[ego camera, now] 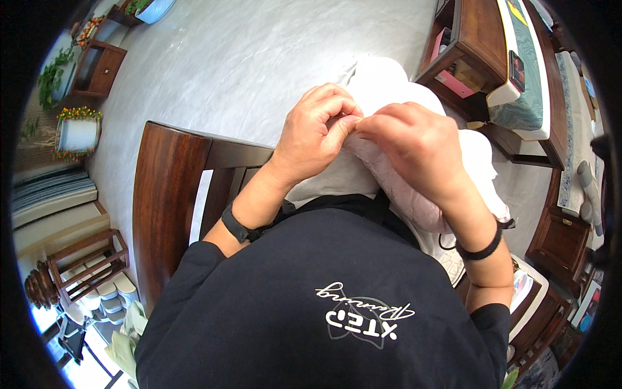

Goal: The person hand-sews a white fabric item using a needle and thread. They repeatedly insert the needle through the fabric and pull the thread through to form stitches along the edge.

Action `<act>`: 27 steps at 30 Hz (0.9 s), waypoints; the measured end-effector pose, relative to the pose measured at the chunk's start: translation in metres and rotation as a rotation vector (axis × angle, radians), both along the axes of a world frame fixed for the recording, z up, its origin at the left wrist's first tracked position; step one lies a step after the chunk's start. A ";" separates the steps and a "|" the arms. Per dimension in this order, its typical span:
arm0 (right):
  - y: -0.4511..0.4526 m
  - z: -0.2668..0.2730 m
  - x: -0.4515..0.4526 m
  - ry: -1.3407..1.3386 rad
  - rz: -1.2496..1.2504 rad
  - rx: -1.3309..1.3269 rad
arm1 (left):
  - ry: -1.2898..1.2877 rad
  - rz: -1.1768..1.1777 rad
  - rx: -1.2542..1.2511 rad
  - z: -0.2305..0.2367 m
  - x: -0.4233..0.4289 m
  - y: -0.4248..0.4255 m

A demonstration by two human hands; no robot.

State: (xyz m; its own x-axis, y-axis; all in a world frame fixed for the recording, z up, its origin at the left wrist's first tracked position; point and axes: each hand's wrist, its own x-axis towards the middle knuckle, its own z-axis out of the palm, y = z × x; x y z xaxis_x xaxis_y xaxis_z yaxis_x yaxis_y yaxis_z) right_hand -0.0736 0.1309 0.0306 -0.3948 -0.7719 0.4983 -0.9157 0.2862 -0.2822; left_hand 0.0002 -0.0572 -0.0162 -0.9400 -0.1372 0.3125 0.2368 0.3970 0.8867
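My left hand (311, 129) and my right hand (418, 146) meet above my lap, thumbs and forefingers pinched tip to tip. Whatever lies between the fingertips is too small or hidden to make out. Under and behind the hands, a bulky white cloth (379, 73) spreads over my lap and is overexposed in places. A pale pink quilted part (413, 199) of the fabric shows below my right hand, with what look like loose threads on it. Each wrist wears a black band.
To the left stands a dark wooden armrest (165, 194). A wooden table (478, 44) at upper right carries a green runner (522, 107) and a phone (516, 70); a pink box (454, 83) sits on its shelf. Planters (77, 133) line the far left, near a small wooden rack (90, 265).
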 end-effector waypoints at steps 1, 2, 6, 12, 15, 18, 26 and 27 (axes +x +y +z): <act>-0.003 0.000 0.004 0.071 -0.012 0.013 | 0.002 -0.003 0.015 0.000 0.000 0.000; -0.006 0.000 0.008 0.135 -0.029 0.030 | 0.004 -0.005 0.030 0.000 0.000 -0.001; -0.005 0.008 0.020 0.149 0.045 -0.184 | 0.046 -0.002 -0.023 0.000 0.004 0.000; 0.061 0.071 0.045 -0.827 0.001 -0.636 | 0.065 0.028 -0.091 0.001 0.006 0.002; 0.109 0.106 0.033 -0.836 0.218 -0.712 | 0.078 0.077 -0.116 0.003 0.006 0.004; 0.147 0.119 0.028 -0.879 0.530 -0.586 | 0.093 0.059 -0.174 0.007 0.007 0.008; 0.154 0.116 0.033 -1.012 0.755 -0.575 | 0.119 0.099 -0.176 0.008 0.007 0.012; 0.146 0.115 0.034 -1.029 0.724 -0.594 | 0.109 0.105 -0.151 0.008 0.007 0.012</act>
State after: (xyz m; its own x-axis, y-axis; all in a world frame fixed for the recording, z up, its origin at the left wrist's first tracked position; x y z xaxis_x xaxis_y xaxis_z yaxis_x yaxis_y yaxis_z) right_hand -0.0393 0.2772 0.1457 -0.3882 -0.7371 0.5531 -0.1159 -0.5564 -0.8228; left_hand 0.0072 -0.0452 -0.0084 -0.8826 -0.1767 0.4356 0.2781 0.5509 0.7869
